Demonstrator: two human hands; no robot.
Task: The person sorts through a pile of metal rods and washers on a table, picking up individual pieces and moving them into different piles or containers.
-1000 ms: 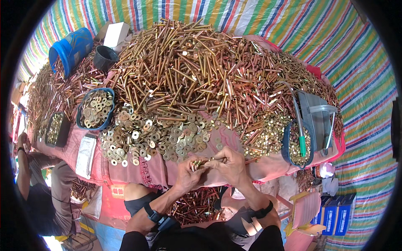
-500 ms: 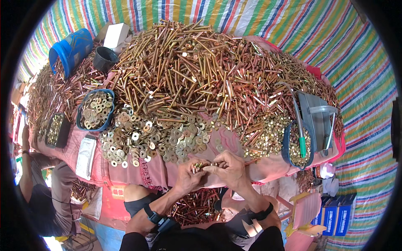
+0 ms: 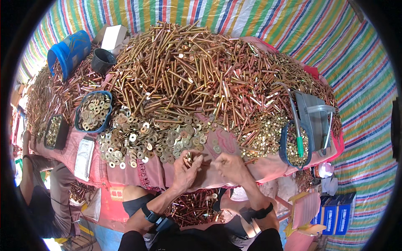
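Note:
My left hand (image 3: 186, 172) is closed around a few brass-coloured bolts (image 3: 189, 159), whose ends stick out between thumb and fingers. To its right, a small gap apart, my right hand (image 3: 233, 168) has its fingers curled together; whether anything is pinched in them is hidden. Both hands hover over the pink cloth (image 3: 205, 175) at the table's near edge. Just beyond the left hand lies a spread of flat round washers (image 3: 167, 138). Small brass nuts (image 3: 266, 134) are heaped beyond and right of the right hand.
Long bolts (image 3: 180, 71) form a big pile behind. A blue tub of washers (image 3: 78, 121) and a dark tray (image 3: 62, 140) stand left; a blue tub of nuts (image 3: 285, 157) with a green-handled tool (image 3: 300, 146) stands right. Bolts (image 3: 194, 209) lie below my arms. Another person (image 3: 58, 188) sits left.
My hands were together at the bolts; now they are apart. The right hand has moved off to the right, while the left keeps the bolts and has risen slightly.

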